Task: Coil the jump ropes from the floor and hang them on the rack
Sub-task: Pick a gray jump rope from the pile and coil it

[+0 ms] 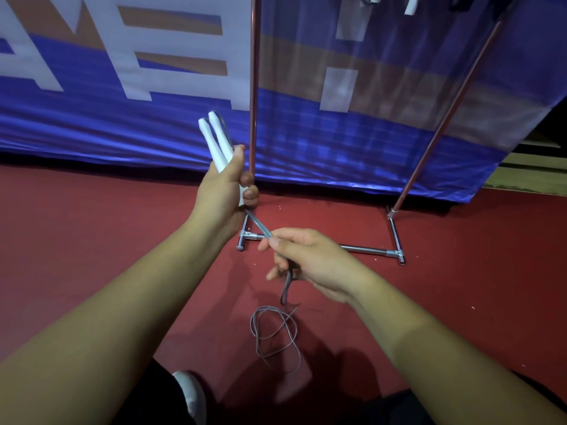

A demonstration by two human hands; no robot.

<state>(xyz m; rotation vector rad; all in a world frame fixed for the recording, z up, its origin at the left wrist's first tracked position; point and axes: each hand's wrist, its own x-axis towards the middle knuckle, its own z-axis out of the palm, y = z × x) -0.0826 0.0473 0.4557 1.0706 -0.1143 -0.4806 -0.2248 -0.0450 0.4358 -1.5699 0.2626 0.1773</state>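
My left hand [225,187] grips the two white handles [216,139] of a jump rope, held upright side by side in front of the rack's left pole. The grey cord [259,228] runs down from the handles to my right hand [310,259], which pinches it between thumb and fingers. Below that hand the cord hangs and ends in a loose tangle of loops [276,329] on the red floor. The rack [368,249] stands just behind, with two reddish uprights and a silver base bar. Other rope handles [411,6] hang at its top.
A blue banner [153,118] with large white letters hangs behind the rack down to the floor. The red floor [92,234] spreads left and right of my arms. My white shoe [191,394] shows at the bottom edge.
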